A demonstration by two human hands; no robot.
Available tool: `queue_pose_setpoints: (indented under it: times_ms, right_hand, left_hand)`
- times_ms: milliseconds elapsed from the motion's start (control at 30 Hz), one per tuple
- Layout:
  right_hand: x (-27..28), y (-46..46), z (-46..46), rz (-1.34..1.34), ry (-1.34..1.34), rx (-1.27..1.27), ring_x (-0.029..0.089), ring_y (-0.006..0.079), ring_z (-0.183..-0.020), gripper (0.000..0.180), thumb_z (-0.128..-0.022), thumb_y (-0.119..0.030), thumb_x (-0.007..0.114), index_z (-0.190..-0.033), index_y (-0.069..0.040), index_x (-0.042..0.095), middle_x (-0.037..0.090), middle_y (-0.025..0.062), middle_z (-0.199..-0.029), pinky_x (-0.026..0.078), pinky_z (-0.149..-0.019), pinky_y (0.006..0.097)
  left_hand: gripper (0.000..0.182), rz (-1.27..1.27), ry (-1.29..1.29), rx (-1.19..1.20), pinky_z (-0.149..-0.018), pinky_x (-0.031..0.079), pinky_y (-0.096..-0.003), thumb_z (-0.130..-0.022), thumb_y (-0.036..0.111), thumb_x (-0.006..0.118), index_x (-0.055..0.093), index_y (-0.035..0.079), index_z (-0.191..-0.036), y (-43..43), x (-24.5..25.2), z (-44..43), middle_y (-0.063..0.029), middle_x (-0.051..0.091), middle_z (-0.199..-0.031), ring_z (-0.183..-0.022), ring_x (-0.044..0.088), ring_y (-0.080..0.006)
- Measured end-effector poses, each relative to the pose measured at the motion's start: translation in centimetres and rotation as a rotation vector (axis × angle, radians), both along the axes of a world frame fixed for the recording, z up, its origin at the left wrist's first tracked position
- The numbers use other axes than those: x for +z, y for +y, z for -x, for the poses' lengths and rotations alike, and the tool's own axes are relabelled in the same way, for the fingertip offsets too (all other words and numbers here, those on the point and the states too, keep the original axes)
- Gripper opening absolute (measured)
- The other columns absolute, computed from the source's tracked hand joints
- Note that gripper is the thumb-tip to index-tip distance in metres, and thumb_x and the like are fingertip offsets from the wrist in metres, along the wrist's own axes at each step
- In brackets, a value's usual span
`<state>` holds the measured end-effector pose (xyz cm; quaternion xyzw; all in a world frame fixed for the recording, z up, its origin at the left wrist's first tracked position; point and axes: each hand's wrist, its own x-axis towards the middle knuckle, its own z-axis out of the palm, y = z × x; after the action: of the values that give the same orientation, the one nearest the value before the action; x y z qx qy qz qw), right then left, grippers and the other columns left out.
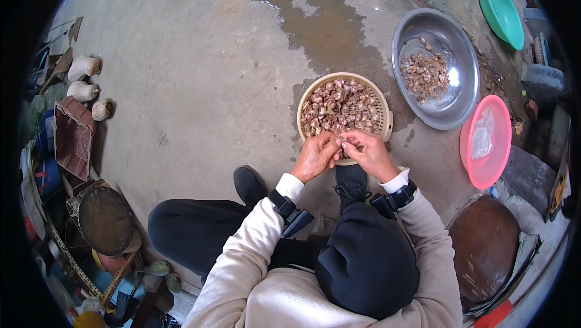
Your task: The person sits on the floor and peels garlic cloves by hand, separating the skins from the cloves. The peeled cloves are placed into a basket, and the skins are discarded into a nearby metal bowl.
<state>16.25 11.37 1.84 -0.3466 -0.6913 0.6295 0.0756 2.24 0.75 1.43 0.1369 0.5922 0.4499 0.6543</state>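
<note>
A round beige plastic colander [389, 124] stands on the concrete before me, filled with small purple-skinned bulbs [338, 105] that look like shallots. Over its near rim, my left hand [317, 153] and my right hand [366, 150] meet fingertip to fingertip. Between their thumbs and forefingers they pinch one small bulb [339, 140], mostly covered by the fingers. To the right, an oval-looking metal basin [460, 105] holds a heap of loose brownish bulbs or skins [424, 74], too small to tell which.
A pink plastic basin [501, 146] with a white plastic bag [483, 135] sits at right, and a green basin [501, 15] beyond. A puddle [331, 24] spreads behind the colander. Leftward are several pale gourds [84, 68], a brown crate [75, 142] and a round stool [106, 219].
</note>
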Motion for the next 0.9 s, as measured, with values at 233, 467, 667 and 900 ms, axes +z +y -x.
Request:
queue_pose_setpoints:
  times_ms: [233,467,667,900]
  right_hand:
    - [-0.1,-0.3,-0.7,0.049,-0.006,-0.032,0.052,0.0039,-0.057,0.014,-0.083,-0.002,0.06,-0.095,0.004,0.064,0.061,0.004,-0.068,0.043,-0.051,0.0231]
    - [0.3,-0.3,-1.2,0.316,-0.008,-0.143,0.055,0.0052,-0.059,0.015,-0.086,-0.003,0.055,-0.095,0.005,0.064,0.063,0.0031,-0.071,0.046,-0.053,0.0213]
    - [0.4,0.4,-1.3,0.402,0.039,-0.148,0.059,0.0074,-0.063,0.019,-0.089,-0.002,0.051,-0.102,0.004,0.064,0.065,0.0056,-0.078,0.05,-0.057,0.0211]
    - [0.8,0.3,-0.7,0.358,0.022,-0.111,0.059,0.0061,-0.069,0.019,-0.093,-0.009,0.054,-0.106,0.002,0.063,0.065,0.0039,-0.084,0.05,-0.06,0.0202]
  left_hand:
    - [0.023,0.026,-0.065,-0.042,-0.037,0.035,-0.0198,-0.095,0.026,0.052,0.059,0.005,-0.089,0.0,0.4,0.0,0.0019,0.054,-0.061,-0.045,0.049,-0.0051]
    - [0.024,-0.005,-0.151,-0.05,-0.035,0.034,-0.0195,-0.096,0.025,0.048,0.058,0.004,-0.089,-0.3,0.3,-0.1,0.0013,0.053,-0.061,-0.044,0.049,-0.0057]
    - [0.024,-0.023,-0.175,0.046,-0.037,0.034,-0.0194,-0.097,0.024,0.046,0.058,0.004,-0.091,0.0,0.3,-0.9,0.002,0.053,-0.064,-0.046,0.049,-0.0057]
    - [0.024,-0.038,-0.02,0.058,-0.038,0.034,-0.0193,-0.097,0.025,0.046,0.058,0.005,-0.093,0.1,0.0,-1.1,0.0024,0.053,-0.065,-0.048,0.049,-0.0055]
